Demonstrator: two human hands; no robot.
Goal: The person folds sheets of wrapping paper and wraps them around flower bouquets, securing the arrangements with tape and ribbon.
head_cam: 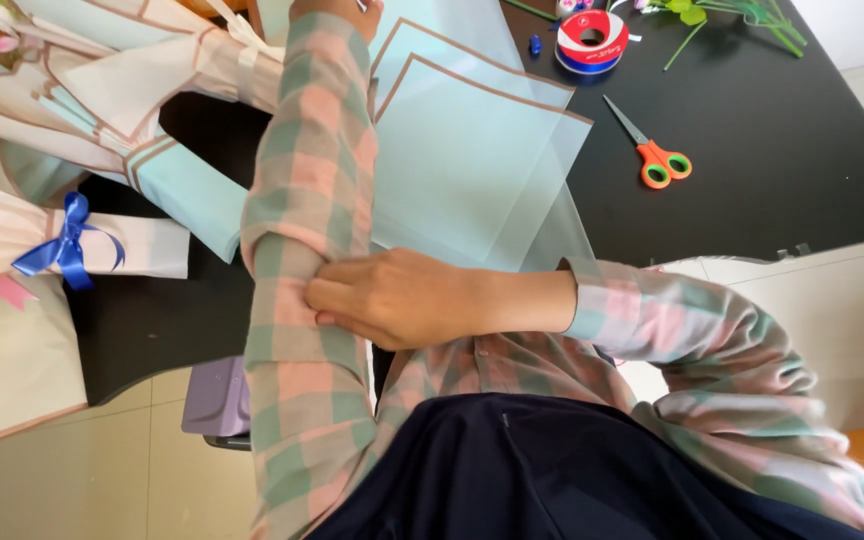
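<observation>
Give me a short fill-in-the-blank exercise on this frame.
1. The right hand grips the checked ____ of the left arm.
2. The scissors on the black table have ____ and green handles.
3. The wrapped bouquet at left is tied with a ____ bow.

Missing words: sleeve; orange; blue

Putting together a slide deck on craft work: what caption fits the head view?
Right hand tugs the checked left sleeve above pale blue wrapping sheets and orange-handled scissors.
</observation>
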